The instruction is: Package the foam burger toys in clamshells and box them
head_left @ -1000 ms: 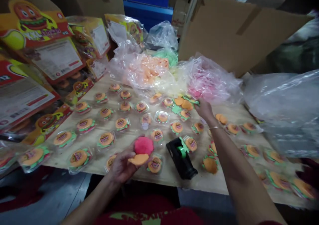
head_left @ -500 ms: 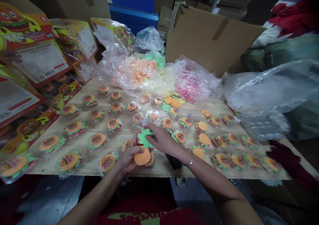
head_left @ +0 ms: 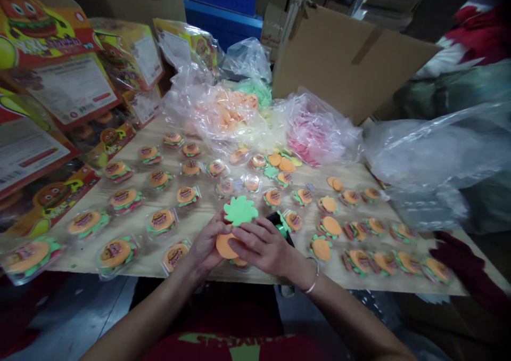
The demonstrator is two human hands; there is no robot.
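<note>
My left hand (head_left: pixel 206 245) is closed around a small bunch of foam burger pieces. At the top of the bunch a green scalloped foam lettuce piece (head_left: pixel 240 210) shows. Below it lies a round orange foam bun (head_left: pixel 225 245), between my two hands. My right hand (head_left: pixel 263 243) comes in from the right, its fingers curled over the bun's right edge; its thumb is partly hidden. Just under my hands sits another orange burger piece, mostly covered. Beside my right hand is a dark object with a green part (head_left: pixel 282 227), partly hidden behind it.
Packed toy burgers in clear shells (head_left: pixel 162 220) stand in rows on the wooden table (head_left: pixel 136 225). Open-topped burgers (head_left: pixel 330 226) stand to the right. Plastic bags of orange (head_left: pixel 233 108) and pink foam pieces (head_left: pixel 307 134) lie behind, before a cardboard box (head_left: pixel 343 57). Printed display boxes (head_left: pixel 75 92) line the left.
My right hand has let go of the green lettuce piece and moved down onto the orange bun. The lettuce now lies flat atop the bunch. The view has shifted slightly.
</note>
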